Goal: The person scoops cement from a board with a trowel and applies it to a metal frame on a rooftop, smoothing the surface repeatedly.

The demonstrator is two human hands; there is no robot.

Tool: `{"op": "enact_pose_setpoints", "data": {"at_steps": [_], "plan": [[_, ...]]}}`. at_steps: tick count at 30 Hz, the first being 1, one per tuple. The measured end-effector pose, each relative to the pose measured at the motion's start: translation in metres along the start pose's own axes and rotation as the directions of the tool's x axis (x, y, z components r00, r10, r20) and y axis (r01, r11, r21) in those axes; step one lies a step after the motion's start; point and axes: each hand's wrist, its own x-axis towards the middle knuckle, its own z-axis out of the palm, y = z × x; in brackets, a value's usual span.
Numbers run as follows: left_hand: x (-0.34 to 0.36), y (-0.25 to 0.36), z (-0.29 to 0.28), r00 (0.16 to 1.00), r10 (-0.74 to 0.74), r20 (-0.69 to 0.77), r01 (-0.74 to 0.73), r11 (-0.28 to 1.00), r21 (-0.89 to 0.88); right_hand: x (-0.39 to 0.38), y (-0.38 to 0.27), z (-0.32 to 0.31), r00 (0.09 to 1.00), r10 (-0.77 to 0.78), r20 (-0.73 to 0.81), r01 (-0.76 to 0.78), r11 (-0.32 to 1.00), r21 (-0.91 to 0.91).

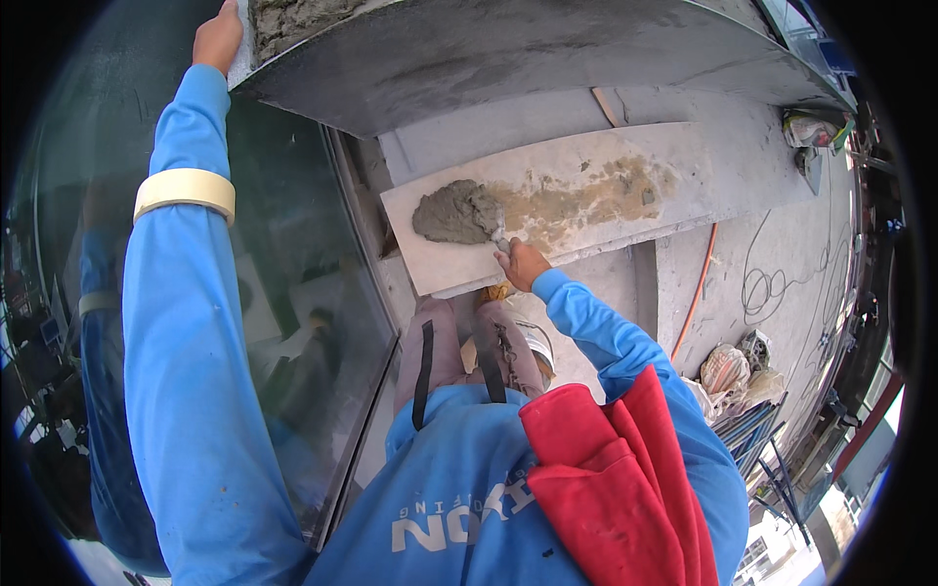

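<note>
My left hand [218, 39] is raised at the top left, closed on the pale edge of a raised grey ledge [410, 73] with rough mortar along its top. A roll of cream masking tape [184, 190] sits around my left forearm. My right hand [523, 262] grips the handle of a trowel [502, 244], whose blade is mostly hidden in a mound of wet grey mortar [451, 213]. The mound lies at the left end of a long pale board [410, 264] stained with tan and grey residue.
A dark glass panel [274, 244] runs down my left, reflecting my arm. A bucket [537, 347] stands by my legs. To the right are an orange hose [696, 288], loose cables [762, 293], bags [728, 376] and metal tubing [757, 435]. Another bag [811, 132] lies below the ledge's right end.
</note>
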Motion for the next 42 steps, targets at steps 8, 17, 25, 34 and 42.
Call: {"op": "enact_pose_setpoints", "data": {"at_steps": [8, 17, 25, 34, 42], "plan": [[0.005, -0.007, 0.004, 1.000, 0.012, -0.018, -0.011, 0.999, 0.039, -0.006, -0.010, 0.020, 1.000, 0.012, 0.025, -0.014, 0.997, 0.081], [0.007, -0.008, 0.006, 0.994, 0.107, -0.008, -0.105, 0.984, 0.142, 0.002, -0.021, 0.025, 0.996, 0.016, 0.092, -0.018, 1.000, 0.025], [0.002, 0.006, 0.001, 0.991, 0.136, 0.013, -0.136, 0.973, 0.187, -0.003, -0.031, 0.042, 0.884, -0.125, 0.451, -0.129, 0.861, 0.492], [-0.008, 0.018, 0.008, 0.999, 0.023, -0.040, -0.021, 0.998, 0.055, -0.091, -0.032, 0.000, 0.878, -0.164, 0.450, -0.214, 0.706, 0.675], [-0.016, 0.024, 0.007, 1.000, 0.013, 0.004, -0.013, 0.999, 0.032, -0.162, -0.044, -0.079, 0.981, 0.057, 0.188, -0.166, 0.752, 0.638]]}}
